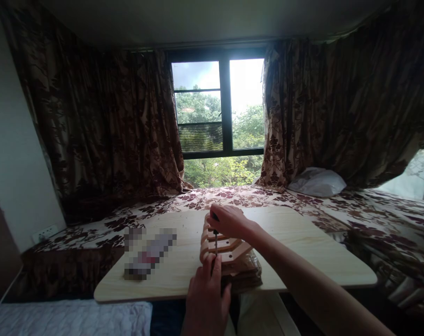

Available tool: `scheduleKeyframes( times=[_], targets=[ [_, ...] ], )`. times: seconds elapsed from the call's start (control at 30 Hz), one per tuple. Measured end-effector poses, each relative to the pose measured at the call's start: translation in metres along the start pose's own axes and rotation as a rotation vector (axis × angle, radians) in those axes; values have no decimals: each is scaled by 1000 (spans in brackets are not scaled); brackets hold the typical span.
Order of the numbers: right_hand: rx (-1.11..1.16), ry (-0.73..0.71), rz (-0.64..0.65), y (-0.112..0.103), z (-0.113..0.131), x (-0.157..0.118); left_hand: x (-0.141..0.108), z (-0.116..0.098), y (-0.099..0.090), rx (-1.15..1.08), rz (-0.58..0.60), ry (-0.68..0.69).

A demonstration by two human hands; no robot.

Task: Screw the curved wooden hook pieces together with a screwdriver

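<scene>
My right hand (228,221) is closed round the dark handle of a screwdriver (216,242), whose thin metal shaft points down. Its tip ends by the fingertips of my left hand (207,289). Those fingers are bent together at the near edge of a ribbed wooden piece (217,256); whatever they pinch is too small to make out. The wooden piece is pale, with slanted slats and dark round holes. It lies on a brown wrapped stack (245,270) at the table's near edge, partly hidden by my hands and right forearm.
The pale wooden table (296,247) has rounded corners. On its left lies a blurred-out long object (151,254). Behind it is a ledge with floral cloth (198,198), and a white bag-like bundle (317,182) sits there. Patterned curtains (128,121) flank a window (226,102).
</scene>
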State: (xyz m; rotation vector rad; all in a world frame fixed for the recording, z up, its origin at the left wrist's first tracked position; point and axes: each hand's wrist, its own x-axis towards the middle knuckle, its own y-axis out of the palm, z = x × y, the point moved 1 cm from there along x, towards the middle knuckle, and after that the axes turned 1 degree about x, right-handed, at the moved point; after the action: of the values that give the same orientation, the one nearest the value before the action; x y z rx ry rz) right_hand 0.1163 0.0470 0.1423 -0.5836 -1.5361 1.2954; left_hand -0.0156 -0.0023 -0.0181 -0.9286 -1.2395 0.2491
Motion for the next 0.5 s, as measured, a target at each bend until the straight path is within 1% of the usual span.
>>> scheduleKeyframes(
  times=[0.2, 0.27, 0.5],
  targets=[
    [31, -121, 59, -15, -1, -5, 1, -3, -5, 6, 4, -3],
    [32, -129, 60, -16, 1, -6, 2, -5, -7, -1, 9, -13],
    [-15, 22, 29, -1, -2, 2, 1, -4, -4, -3, 2, -17]
  ],
)
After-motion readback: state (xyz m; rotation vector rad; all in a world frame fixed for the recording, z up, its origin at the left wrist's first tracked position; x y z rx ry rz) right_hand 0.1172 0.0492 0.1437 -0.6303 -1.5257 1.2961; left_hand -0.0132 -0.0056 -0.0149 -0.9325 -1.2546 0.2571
